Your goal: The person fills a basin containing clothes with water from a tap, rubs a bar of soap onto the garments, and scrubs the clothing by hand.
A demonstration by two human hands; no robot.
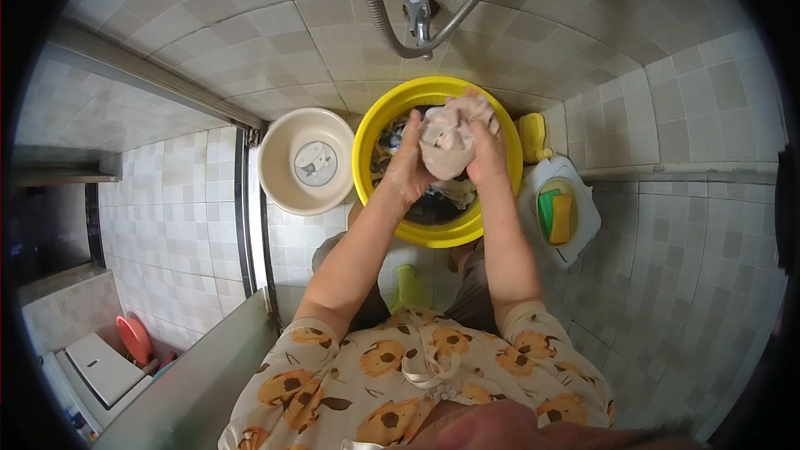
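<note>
Between my two hands, above a yellow tub [364, 192], is a bunched pale pink-beige cloth garment [446, 146]; its exact kind does not show. My left hand [407, 162] grips its left side, the thumb pointing up along the fabric. On the opposite side my right hand [486, 150] has its fingers closed on the cloth, partly hidden by folds. Beneath it, dark and patterned wet laundry [437, 207] fills the tub, with a lighter piece near the front right.
Left of the tub stands a cream basin [268, 162] with a cartoon print. To the right are a yellow container [533, 133] and a white stool [581, 229] carrying green and yellow items [560, 217]. A tap [421, 21] and metal hose [377, 21] hang on the tiled wall ahead.
</note>
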